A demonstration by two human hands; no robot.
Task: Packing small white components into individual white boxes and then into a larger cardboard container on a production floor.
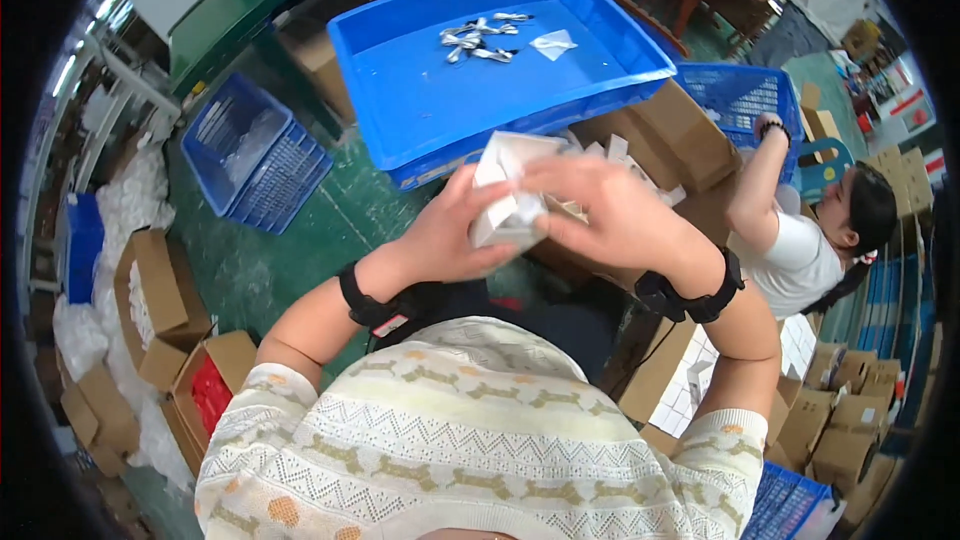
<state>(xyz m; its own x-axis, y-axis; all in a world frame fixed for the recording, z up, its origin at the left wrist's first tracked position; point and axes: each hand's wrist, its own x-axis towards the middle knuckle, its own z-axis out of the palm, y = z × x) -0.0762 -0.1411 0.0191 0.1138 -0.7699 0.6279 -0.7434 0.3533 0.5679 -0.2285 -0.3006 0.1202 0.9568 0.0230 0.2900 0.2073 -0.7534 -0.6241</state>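
In front of my chest I hold a small white box (487, 228) with its flap up and its mouth turned to the right. My left hand (436, 232) is closed around the box, thumb on the near side of the flap. Fingers of my right hand (612, 208) are bent at the open mouth, slightly blurred, around something whitish that I cannot make out. Just beyond, a large blue tray (400, 130) carries several bundled white-and-black cables (478, 40) and a small white packet (553, 44).
Under the tray's right side, a cardboard box (680, 135) contains white pieces. Near my right elbow stands a carton of white boxes (688, 380). Stacked blue baskets (262, 165) are on the green floor at left, by open cartons (160, 305). A co-worker (810, 240) is close at right.
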